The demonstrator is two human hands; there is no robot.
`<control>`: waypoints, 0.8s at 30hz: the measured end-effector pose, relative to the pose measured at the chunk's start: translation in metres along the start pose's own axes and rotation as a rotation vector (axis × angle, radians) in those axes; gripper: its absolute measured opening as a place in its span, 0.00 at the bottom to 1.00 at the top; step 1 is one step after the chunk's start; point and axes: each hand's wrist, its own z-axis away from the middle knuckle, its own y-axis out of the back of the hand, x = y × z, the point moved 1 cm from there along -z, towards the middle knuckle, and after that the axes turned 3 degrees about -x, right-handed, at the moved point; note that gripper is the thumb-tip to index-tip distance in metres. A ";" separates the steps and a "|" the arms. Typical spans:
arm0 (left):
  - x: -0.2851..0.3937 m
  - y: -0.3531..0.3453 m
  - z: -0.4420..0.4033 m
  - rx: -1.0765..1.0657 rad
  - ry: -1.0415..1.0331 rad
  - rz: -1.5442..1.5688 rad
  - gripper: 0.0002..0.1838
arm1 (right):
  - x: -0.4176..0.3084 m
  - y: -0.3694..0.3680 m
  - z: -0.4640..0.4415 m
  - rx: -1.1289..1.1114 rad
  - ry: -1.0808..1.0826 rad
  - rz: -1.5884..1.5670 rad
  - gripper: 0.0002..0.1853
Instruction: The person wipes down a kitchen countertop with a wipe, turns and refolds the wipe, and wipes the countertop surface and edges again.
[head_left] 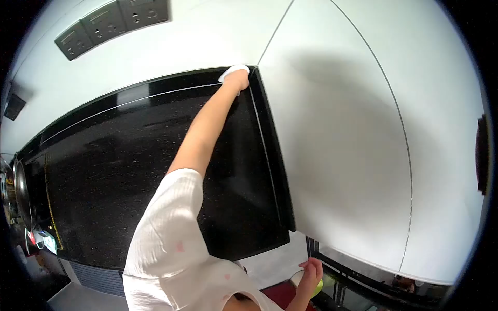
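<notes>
My left hand (237, 80) reaches to the far corner of a glossy black countertop (129, 171), its fingers closed on a white cloth (234, 69). The cloth is pressed against the raised black edge where the two walls meet. Part of it is hidden beneath the hand. Down at the lower right, my right hand (312, 269) hangs beyond the counter's front edge with loosely bent fingers and nothing visible in it. Behind that hand is a yellow-green round thing (317, 288), partly covered.
Dark wall sockets (106, 22) sit on the white back wall. The white side wall (342, 145) bounds the counter on the right. A metal pan (22, 192) stands at the far left, near a small packet (48, 241). Black-framed shelving (353, 277) is at the lower right.
</notes>
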 end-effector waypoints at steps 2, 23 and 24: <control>0.010 -0.027 -0.030 0.075 -0.099 -0.115 0.10 | 0.008 0.018 -0.006 0.053 0.034 -0.012 0.09; 0.024 -0.070 0.058 -0.188 -0.372 -0.255 0.09 | 0.013 0.006 -0.011 -0.036 -0.022 -0.036 0.09; 0.023 -0.072 0.057 -0.143 -0.361 -0.211 0.09 | 0.013 0.004 -0.011 -0.035 -0.018 -0.035 0.09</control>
